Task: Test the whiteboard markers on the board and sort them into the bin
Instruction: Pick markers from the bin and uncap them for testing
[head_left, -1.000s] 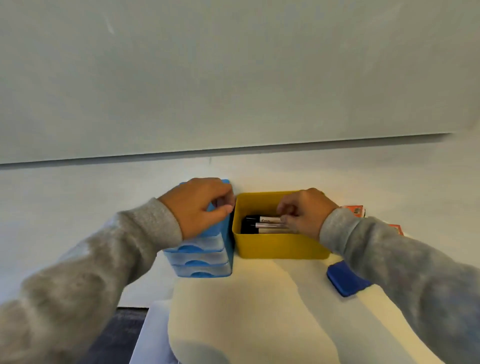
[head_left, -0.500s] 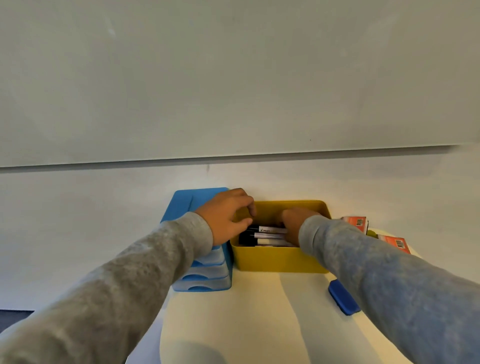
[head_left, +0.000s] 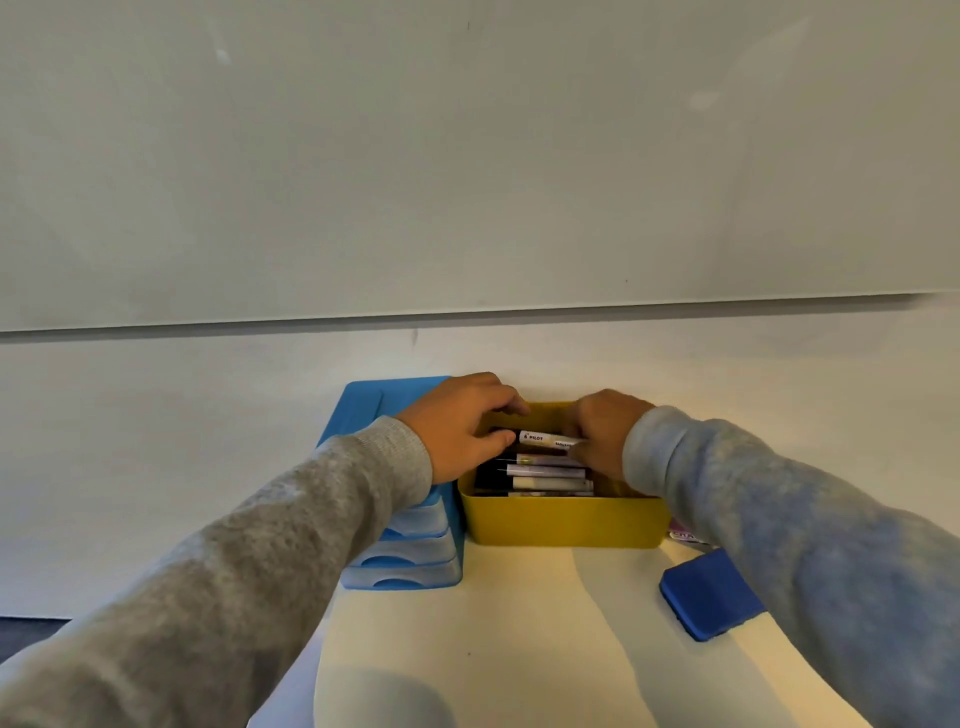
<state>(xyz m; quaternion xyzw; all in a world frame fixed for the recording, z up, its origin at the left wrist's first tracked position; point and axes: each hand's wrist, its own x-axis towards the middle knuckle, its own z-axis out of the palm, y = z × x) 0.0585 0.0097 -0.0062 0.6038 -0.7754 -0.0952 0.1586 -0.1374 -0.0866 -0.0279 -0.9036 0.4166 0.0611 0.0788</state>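
Whiteboard marker pinched by left hand and right hand, over marker-filled yellow bin

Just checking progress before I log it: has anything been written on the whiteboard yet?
No, the whiteboard shows no marker strokes, and both hands are at the yellow bin of markers.

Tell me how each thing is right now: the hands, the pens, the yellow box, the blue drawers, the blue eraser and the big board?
left hand: grips the top marker's dark end.
right hand: holds the same marker's other end.
top marker: capped, held over the bin.
other markers: lying flat inside the bin.
yellow bin: open-topped, upright on the table.
blue drawer unit: drawers closed.
blue eraser: lying flat, untouched.
whiteboard: no marks.
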